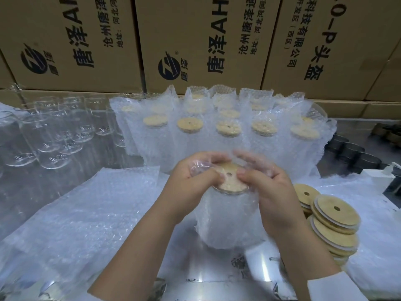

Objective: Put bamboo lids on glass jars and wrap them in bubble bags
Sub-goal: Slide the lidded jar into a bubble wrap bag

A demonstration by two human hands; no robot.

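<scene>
A glass jar (230, 193) capped with a bamboo lid (233, 183) is held upright inside a bubble bag (227, 227), with bagged jars (227, 129) packed behind. Empty jars (50, 137) are crowded at the left, stacked lids (334, 213) just beside the right wrist. The bag's mouth is gripped by the left hand (195, 174) and right hand (269, 185), thumbs pressed on the lid.

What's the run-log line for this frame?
step: bagging jar | left hand: grips bubble bag | right hand: grips bubble bag | lid: on jar | spare lids: stacked right
</scene>
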